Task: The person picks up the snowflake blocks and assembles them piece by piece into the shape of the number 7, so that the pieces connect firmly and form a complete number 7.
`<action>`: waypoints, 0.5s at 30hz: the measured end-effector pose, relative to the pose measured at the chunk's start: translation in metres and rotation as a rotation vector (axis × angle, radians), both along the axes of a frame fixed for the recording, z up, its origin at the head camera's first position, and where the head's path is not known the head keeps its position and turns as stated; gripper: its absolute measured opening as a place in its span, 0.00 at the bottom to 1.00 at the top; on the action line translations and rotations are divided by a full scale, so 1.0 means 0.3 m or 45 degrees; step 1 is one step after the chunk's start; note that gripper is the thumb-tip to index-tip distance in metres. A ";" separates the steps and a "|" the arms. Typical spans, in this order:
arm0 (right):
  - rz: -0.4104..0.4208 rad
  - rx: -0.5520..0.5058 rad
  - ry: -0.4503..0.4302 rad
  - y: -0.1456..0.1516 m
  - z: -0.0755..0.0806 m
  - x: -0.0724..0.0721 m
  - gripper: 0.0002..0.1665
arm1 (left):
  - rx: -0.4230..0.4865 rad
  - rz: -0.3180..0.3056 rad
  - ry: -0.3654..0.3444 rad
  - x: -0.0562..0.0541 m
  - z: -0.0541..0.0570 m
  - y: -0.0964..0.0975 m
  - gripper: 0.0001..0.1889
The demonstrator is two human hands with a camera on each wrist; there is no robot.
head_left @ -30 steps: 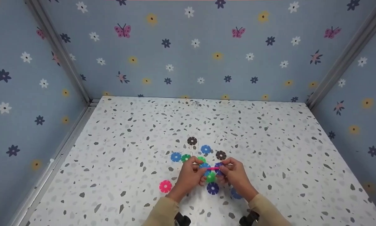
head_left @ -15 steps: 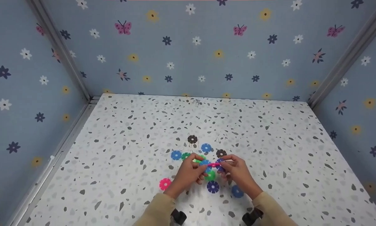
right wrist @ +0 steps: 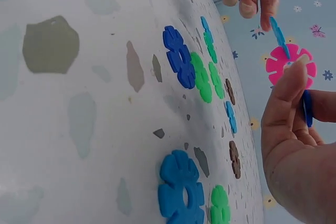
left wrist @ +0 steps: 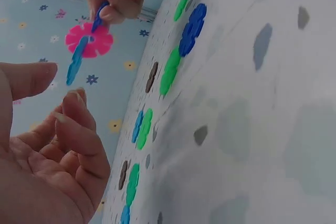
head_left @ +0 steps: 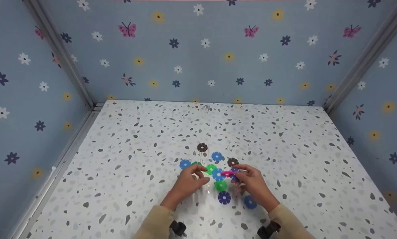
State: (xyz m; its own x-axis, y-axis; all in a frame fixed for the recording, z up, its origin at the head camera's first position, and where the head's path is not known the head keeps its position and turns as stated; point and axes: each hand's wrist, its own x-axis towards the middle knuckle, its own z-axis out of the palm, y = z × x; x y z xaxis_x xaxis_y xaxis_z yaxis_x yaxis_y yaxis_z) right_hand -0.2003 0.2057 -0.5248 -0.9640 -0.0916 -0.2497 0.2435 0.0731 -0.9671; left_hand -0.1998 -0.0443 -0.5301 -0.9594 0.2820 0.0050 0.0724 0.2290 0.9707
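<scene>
My right hand (head_left: 253,181) pinches a dark blue notched flower disc (right wrist: 307,109) between thumb and fingers. A pink notched disc (left wrist: 102,41) is slotted into it, and a light blue disc (left wrist: 76,62) is slotted into the pink one's other side. This three-piece chain is held up above the table. My left hand (head_left: 189,182) is to the left of the chain, thumb and fingers apart with nothing between them. In the left wrist view its fingertips are just short of the light blue disc.
Loose discs lie around the hands on the speckled white table (head_left: 135,189): green (head_left: 221,186), dark blue (head_left: 224,198), blue (head_left: 250,202) and brown (head_left: 202,147) among them. Another pink disc is mostly hidden by the left forearm. Flower-patterned walls (head_left: 201,49) enclose the back and sides.
My left hand has let go of the light blue disc and drawn back to the left. My right hand keeps hold of the joined discs in about the same place.
</scene>
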 end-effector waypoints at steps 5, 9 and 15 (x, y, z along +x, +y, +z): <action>-0.026 0.009 -0.014 -0.003 -0.005 -0.001 0.19 | -0.241 -0.056 -0.012 -0.007 0.023 -0.094 0.18; -0.032 0.013 -0.022 -0.008 -0.001 -0.003 0.19 | -0.462 -0.094 -0.028 -0.003 0.032 -0.164 0.18; -0.017 0.016 -0.035 -0.008 0.005 0.002 0.19 | -0.778 -0.074 -0.045 0.026 0.023 -0.240 0.20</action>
State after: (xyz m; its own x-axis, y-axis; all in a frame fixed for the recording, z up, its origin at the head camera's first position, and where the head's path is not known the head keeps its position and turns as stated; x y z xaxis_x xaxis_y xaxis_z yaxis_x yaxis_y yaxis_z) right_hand -0.1998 0.2033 -0.5232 -0.9579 -0.0753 -0.2772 0.2711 0.0819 -0.9591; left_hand -0.1920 -0.1163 -0.5231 -0.9391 0.2755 -0.2053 0.0718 0.7417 0.6669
